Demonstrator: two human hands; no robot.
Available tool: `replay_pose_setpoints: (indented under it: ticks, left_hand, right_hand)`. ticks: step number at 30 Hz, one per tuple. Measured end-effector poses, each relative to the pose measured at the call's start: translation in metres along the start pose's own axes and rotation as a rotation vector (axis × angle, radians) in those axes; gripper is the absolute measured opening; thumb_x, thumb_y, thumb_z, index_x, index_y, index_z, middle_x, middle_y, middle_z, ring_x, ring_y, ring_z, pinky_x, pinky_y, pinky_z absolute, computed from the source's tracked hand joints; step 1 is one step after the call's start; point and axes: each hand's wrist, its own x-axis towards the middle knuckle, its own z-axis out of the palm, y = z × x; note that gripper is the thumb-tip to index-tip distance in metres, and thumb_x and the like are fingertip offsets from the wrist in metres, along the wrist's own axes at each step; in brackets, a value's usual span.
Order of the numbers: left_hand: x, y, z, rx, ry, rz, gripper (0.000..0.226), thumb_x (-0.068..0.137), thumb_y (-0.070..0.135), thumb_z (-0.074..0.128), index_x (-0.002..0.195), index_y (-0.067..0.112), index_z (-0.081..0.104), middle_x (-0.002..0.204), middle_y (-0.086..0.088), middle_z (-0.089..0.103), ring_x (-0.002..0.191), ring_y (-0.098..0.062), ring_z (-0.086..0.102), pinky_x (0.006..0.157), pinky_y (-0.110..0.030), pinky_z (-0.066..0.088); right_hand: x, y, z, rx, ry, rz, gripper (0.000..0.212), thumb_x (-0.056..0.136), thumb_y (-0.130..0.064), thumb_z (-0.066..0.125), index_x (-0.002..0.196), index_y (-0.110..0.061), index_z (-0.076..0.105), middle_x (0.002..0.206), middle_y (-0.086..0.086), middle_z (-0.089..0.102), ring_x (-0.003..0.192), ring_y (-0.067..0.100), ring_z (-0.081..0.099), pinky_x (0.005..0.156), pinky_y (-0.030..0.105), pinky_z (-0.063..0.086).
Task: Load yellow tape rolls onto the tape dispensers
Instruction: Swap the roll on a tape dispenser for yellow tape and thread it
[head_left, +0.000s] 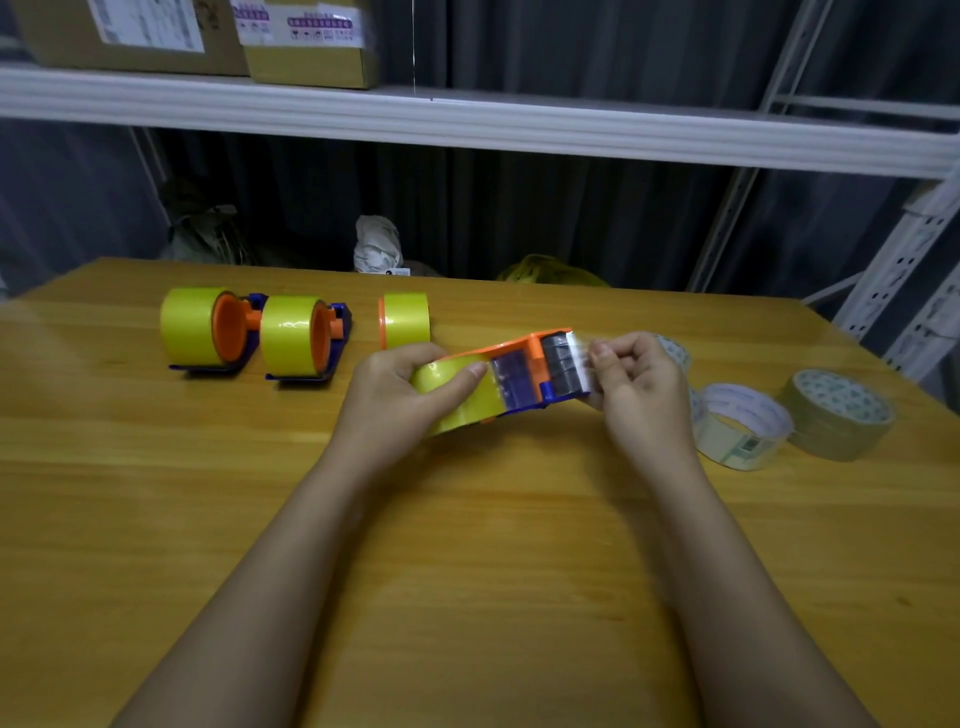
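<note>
1. Left hand (402, 392) grips the yellow tape roll (451, 392) mounted in the orange-and-blue tape dispenser (524, 371), thumb pressed on the roll's face. The dispenser is held above the bench (467, 571), near its middle.
2. Right hand (636, 384) has its grip together, pinching the clear tape end (579, 364) at the cutter end of the dispenser. Blur there, so I cannot tell if the tape is already over the blade.
3. Judged step: threading the free end through to the cutter. This unit is nearly loaded.
4. Risk: the tape end sticks to the fingertips or folds on itself when the pinch lets go; the adhesive side is the cause.
5. Risk: pulling off-axis could skew the tape on the roller, so it wrinkles or tears along one edge.
6. Risk: the left thumb braking the roll while the right hand pulls could snap or stretch the strip, or pop the roll off its hub.
7. Risk: fingers close to the cutter teeth; a slip could nick them.
8. Two loaded dispensers (208, 332) (306, 338) sit at the far left of the bench, just beside each other; a third yellow roll on an orange hub (405, 319) stands between them and the hands, its base not visible.
9. Pale tape rolls (743, 426) (836, 413) lie on the bench right of the right hand; an elbow sweep could knock them.
</note>
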Motion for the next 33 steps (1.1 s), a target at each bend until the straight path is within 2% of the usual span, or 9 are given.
replay_pose_setpoints:
  ticks: [4,10,15,21,25,27,29,31,33]
  left_hand:
    - [0.000,0.002,-0.002,-0.161,-0.034,-0.094,0.014,0.078,0.037,0.070,0.077,0.024,0.068,0.073,0.007,0.070,0.067,-0.004,0.065,0.058,-0.021,0.052]
    - [0.002,0.000,-0.007,-0.199,-0.115,-0.108,0.025,0.071,0.045,0.066,0.083,0.023,0.068,0.075,0.008,0.068,0.072,-0.008,0.065,0.063,-0.025,0.053]
    - [0.005,-0.009,-0.011,-0.164,-0.139,-0.093,0.022,0.076,0.045,0.062,0.088,0.027,0.067,0.084,0.008,0.066,0.076,0.000,0.062,0.067,-0.017,0.048]
    - [0.006,-0.013,-0.008,-0.107,-0.228,-0.050,0.018,0.086,0.041,0.061,0.090,0.023,0.064,0.082,0.005,0.064,0.077,-0.009,0.062,0.067,-0.024,0.048]
    - [0.006,-0.008,-0.008,-0.115,-0.271,-0.028,0.006,0.092,0.025,0.056,0.091,0.024,0.062,0.081,0.006,0.062,0.073,-0.001,0.060,0.064,-0.017,0.046]
    - [0.006,-0.007,-0.009,-0.077,-0.292,-0.020,0.007,0.093,0.024,0.054,0.095,0.026,0.061,0.087,0.008,0.063,0.078,-0.001,0.060,0.070,-0.017,0.046]
    - [0.007,-0.007,-0.011,-0.023,-0.300,-0.017,0.009,0.094,0.023,0.053,0.100,0.026,0.060,0.093,0.009,0.063,0.085,-0.005,0.059,0.075,-0.018,0.045]
    - [0.007,-0.008,-0.011,0.085,-0.270,0.018,0.011,0.093,0.031,0.054,0.100,0.026,0.060,0.092,0.012,0.062,0.087,-0.006,0.058,0.075,-0.018,0.045]
    - [0.007,-0.008,-0.007,0.185,-0.224,0.028,0.029,0.083,0.051,0.054,0.094,0.026,0.063,0.083,0.009,0.063,0.081,-0.012,0.059,0.070,-0.028,0.047]
  right_hand:
    - [0.001,-0.002,-0.003,0.108,-0.022,0.031,0.018,0.099,-0.016,0.048,0.082,-0.021,0.053,0.084,-0.002,0.068,0.081,0.013,0.069,0.066,0.024,0.057]
    - [0.002,-0.003,-0.006,0.193,-0.057,0.057,0.015,0.099,-0.012,0.048,0.085,-0.016,0.053,0.081,-0.002,0.070,0.073,0.007,0.070,0.059,0.018,0.054]
    - [0.001,-0.006,-0.007,0.195,-0.120,0.035,0.013,0.097,-0.010,0.051,0.085,-0.010,0.055,0.077,-0.002,0.069,0.068,0.003,0.069,0.057,0.014,0.051]
    - [0.002,-0.004,-0.003,0.151,-0.066,0.006,0.016,0.097,-0.013,0.052,0.082,-0.017,0.057,0.076,-0.006,0.067,0.065,-0.003,0.065,0.057,0.014,0.051]
    - [0.003,-0.002,-0.003,0.096,-0.058,0.002,0.018,0.097,-0.016,0.051,0.081,-0.020,0.056,0.078,-0.005,0.069,0.073,0.005,0.067,0.068,0.026,0.057]
    - [0.002,-0.001,-0.002,0.068,-0.047,-0.024,0.017,0.097,-0.017,0.052,0.081,-0.021,0.056,0.078,-0.004,0.069,0.078,0.013,0.068,0.072,0.034,0.057]
    - [0.000,-0.002,-0.001,0.040,-0.038,-0.074,0.016,0.096,-0.018,0.053,0.081,-0.021,0.057,0.079,-0.003,0.069,0.079,0.012,0.068,0.073,0.034,0.057]
    - [-0.002,-0.003,0.001,0.049,-0.038,-0.120,0.017,0.096,-0.017,0.054,0.079,-0.022,0.056,0.076,-0.004,0.066,0.073,0.005,0.066,0.067,0.030,0.056]
    - [-0.004,-0.004,0.003,0.044,-0.035,-0.165,0.020,0.095,-0.016,0.054,0.078,-0.024,0.055,0.072,-0.006,0.063,0.066,-0.001,0.061,0.060,0.023,0.053]
